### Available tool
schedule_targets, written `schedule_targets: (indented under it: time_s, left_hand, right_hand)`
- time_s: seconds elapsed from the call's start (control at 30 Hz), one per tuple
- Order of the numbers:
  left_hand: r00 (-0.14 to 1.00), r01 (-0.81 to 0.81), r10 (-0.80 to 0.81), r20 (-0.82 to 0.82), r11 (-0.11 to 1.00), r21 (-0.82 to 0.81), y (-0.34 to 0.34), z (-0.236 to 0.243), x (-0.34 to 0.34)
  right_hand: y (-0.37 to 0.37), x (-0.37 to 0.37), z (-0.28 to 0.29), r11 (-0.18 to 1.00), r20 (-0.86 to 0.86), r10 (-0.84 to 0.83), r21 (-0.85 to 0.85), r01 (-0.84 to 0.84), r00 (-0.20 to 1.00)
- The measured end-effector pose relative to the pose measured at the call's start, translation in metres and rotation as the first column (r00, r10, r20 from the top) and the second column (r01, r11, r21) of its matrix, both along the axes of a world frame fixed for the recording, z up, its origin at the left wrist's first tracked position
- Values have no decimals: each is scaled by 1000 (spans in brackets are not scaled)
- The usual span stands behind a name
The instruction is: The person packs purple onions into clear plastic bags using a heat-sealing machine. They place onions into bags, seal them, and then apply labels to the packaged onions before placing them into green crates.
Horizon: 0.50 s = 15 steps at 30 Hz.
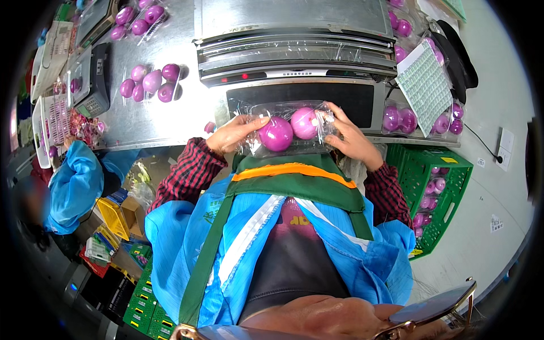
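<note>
Between my two hands is a clear plastic-wrapped pack of onions [286,106], held over the front edge of the wrapping machine. Two round purple onions [276,134] show through the shiny film, side by side. My left hand [241,133] grips the left end, its thumb on top near the left onion. At the right end, my right hand [352,139] has its fingers closed on the crinkled film. The undersides of both hands are hidden. Just beyond the pack lies the machine's dark flat plate [354,102].
The metal film wrapper [294,48] stands straight ahead. Loose purple onions [152,81] and a scale [93,85] are on the steel table at left. Packed onions [399,118] and a printed sheet [429,82] lie right. A green crate [433,198] holds packs. A co-worker's blue sleeve [76,181] shows left.
</note>
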<state>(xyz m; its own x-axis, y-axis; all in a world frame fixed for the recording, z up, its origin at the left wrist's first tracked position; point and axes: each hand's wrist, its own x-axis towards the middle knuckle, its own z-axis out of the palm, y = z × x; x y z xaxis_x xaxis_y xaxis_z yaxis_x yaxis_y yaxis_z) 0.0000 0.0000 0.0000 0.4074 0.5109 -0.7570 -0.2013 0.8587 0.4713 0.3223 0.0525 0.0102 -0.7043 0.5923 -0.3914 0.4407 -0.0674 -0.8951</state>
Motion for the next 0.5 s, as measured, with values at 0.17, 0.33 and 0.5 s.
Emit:
schedule_targets:
  time_s: [0.17, 0.33, 0.5]
  left_hand:
    - [999, -21, 22, 40, 1000, -21, -9, -6, 15]
    - [1000, 8, -8, 16, 1000, 17, -2, -6, 13]
    - [999, 39, -39, 8, 999, 10, -3, -8, 9]
  right_hand:
    - [-7, 24, -7, 996, -185, -13, 85, 29, 983]
    - [-11, 10, -18, 968, -184, 0, 245, 46, 983]
    - [-16, 0, -22, 951, -193, -52, 289, 107, 980]
